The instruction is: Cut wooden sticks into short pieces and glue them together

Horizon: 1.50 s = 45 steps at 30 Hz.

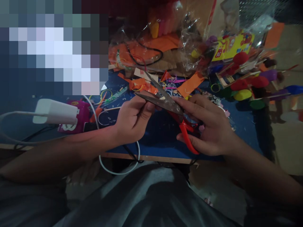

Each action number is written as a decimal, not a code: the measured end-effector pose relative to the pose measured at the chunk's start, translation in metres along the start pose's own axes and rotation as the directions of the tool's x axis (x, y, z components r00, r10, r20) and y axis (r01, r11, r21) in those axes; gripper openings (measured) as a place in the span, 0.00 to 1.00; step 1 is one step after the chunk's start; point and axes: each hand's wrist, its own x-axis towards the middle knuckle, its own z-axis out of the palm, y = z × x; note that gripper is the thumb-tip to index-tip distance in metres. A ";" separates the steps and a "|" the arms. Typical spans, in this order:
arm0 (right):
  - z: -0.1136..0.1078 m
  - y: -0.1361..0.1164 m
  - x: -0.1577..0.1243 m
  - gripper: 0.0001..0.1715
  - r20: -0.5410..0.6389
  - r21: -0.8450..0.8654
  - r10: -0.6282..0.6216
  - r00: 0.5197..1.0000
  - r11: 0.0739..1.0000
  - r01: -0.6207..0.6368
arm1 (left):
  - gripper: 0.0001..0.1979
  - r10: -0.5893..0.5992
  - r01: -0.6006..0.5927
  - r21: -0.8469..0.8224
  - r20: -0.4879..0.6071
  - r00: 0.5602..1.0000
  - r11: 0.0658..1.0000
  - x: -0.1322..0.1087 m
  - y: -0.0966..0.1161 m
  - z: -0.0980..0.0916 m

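My right hand [209,124] is wrapped round the red handles of a pair of scissors [175,107], fingers and thumb in the loops. The metal blades are spread apart and point to the upper left. My left hand [131,119] is closed in a pinch right beside the lower blade, with the thumb at its edge. What the left fingers hold is mostly hidden; a small pale bit shows near the blades. Behind the blades lie orange paper pieces [193,84] and small scraps on the blue table [156,135].
At left, a white charger [55,112] is plugged into a magenta socket box [84,110]; its white cable [100,157] loops over the table's front edge. Clear plastic wrap [189,47], a yellow packet [233,45] and several coloured spoon-like pieces [260,81] crowd the back and right.
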 end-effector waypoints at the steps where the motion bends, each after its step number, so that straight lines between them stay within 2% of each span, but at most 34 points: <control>1: 0.000 0.000 0.000 0.45 -0.004 0.005 -0.001 1.000 1.000 0.001 | 0.15 -0.007 0.007 0.005 0.003 1.000 1.000 0.000 0.000 0.000; 6: 0.000 -0.001 0.001 0.45 0.005 0.019 0.026 1.000 0.999 -0.026 | 0.17 0.003 -0.003 0.023 0.031 1.000 1.000 0.003 0.005 -0.003; 11: 0.000 0.000 0.000 0.47 -0.006 0.036 -0.006 1.000 0.999 0.006 | 0.16 0.004 -0.005 0.033 0.031 1.000 0.999 0.005 0.006 -0.003; 16: -0.001 0.005 0.000 0.45 0.012 0.061 -0.022 1.000 0.998 0.021 | 0.16 0.062 -0.064 0.050 0.033 0.998 0.997 0.006 0.004 -0.004; 21: -0.001 0.010 -0.002 0.45 0.025 0.089 -0.058 0.998 0.994 0.056 | 0.16 0.000 -0.006 0.137 0.040 0.999 0.991 0.003 0.003 -0.004; 29: 0.001 0.008 -0.003 0.47 0.043 0.141 -0.053 0.998 0.989 0.047 | 0.15 -0.008 0.007 0.041 0.026 1.000 0.999 0.005 0.001 -0.001; 31: 0.001 0.009 -0.002 0.46 0.055 0.141 -0.043 0.998 0.989 0.035 | 0.16 -0.021 0.020 0.042 0.035 0.999 0.999 0.005 0.002 -0.002; 35: 0.002 0.011 -0.003 0.47 0.023 0.154 -0.096 0.995 0.984 0.091 | 0.18 -0.041 0.038 0.063 0.049 0.998 0.997 0.005 0.002 -0.003; 38: 0.001 0.011 -0.005 0.47 0.043 0.146 -0.062 0.997 0.988 0.055 | 0.19 -0.056 0.052 0.072 0.049 0.997 0.996 0.004 0.001 -0.003; 45: 0.000 0.012 -0.004 0.47 0.023 0.181 -0.109 0.994 0.978 0.104 | 0.17 0.011 -0.015 0.081 0.052 0.999 0.997 0.006 0.001 -0.004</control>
